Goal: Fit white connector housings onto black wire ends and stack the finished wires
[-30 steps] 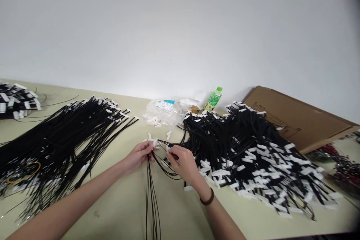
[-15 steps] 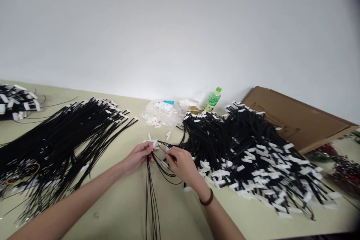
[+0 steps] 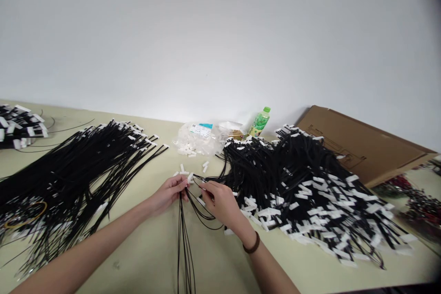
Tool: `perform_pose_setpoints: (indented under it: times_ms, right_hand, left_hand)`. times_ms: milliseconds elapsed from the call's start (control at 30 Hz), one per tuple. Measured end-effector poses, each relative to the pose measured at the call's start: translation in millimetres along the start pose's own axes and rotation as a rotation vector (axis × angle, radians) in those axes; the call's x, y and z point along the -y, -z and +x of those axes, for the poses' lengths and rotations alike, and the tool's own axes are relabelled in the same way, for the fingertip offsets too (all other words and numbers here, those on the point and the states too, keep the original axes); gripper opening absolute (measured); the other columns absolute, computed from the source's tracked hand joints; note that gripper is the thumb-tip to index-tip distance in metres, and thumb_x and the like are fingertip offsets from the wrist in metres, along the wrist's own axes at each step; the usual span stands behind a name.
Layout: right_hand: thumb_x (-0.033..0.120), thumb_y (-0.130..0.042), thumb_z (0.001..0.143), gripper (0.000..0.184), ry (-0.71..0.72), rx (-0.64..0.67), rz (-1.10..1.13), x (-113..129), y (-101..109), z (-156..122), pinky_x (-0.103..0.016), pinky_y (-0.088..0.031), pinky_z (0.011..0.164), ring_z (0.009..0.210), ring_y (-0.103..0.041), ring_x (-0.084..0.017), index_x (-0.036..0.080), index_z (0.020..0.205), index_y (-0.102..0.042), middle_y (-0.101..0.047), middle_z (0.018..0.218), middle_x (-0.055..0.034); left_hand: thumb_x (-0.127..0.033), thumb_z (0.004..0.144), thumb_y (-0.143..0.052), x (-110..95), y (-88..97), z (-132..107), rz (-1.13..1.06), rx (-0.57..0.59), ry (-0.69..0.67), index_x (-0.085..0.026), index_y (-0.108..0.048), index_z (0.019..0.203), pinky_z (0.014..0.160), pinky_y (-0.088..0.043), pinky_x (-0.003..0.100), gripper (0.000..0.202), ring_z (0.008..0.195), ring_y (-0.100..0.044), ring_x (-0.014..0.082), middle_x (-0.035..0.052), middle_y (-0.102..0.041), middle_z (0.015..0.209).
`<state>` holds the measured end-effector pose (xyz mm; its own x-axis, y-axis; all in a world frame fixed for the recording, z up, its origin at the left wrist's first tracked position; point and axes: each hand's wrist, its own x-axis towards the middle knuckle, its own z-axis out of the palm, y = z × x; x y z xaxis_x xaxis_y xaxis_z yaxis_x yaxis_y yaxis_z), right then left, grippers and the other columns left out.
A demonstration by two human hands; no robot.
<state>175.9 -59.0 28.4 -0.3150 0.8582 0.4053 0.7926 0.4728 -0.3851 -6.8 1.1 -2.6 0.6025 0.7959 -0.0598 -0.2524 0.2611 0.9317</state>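
Note:
Closed around a small white connector, my left hand is near the middle of the table. Several black wires run from this connector down toward the front edge, and others loop to the right. My right hand pinches a thin black wire just right of the connector. The wire's tip and its exact fit at the connector are too small to make out. Loose white connectors lie just beyond my left hand.
A large heap of black wires with white ends lies to the right, another bundle to the left. A clear bag, a green bottle and a cardboard box stand along the wall.
My right hand has shifted slightly left, closer to the connector, with the wire in its fingers. My left hand keeps its hold almost unmoved.

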Motion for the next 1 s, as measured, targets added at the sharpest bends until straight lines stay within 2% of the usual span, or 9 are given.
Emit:
perform_pose_setpoints:
  times_ms: [567,1000]
  right_hand:
    - [0.013,-0.045,0.083,0.017,-0.002,0.105,-0.033,3.8,0.6,-0.5,-0.020,-0.034,0.063,0.071,-0.054,-0.013,0.020,0.092,-0.057,-0.058,0.078,-0.0012]
    - [0.013,-0.043,0.084,0.015,0.008,0.119,-0.070,4.1,0.2,0.0,-0.020,-0.033,0.062,0.071,-0.054,-0.012,0.019,0.088,-0.056,-0.058,0.077,-0.0015]
  left_hand:
    - [-0.032,0.076,-0.057,-0.3,-0.8,-0.5,0.019,0.004,0.003,-0.015,-0.052,0.072,0.060,-0.041,0.026,0.018,0.060,-0.049,0.0100,-0.0013,-0.048,0.073]
    - [-0.034,0.075,-0.059,-1.1,-1.9,-0.4,0.015,-0.004,0.012,-0.015,-0.052,0.072,0.058,-0.041,0.026,0.020,0.059,-0.049,0.0100,-0.0016,-0.049,0.073]
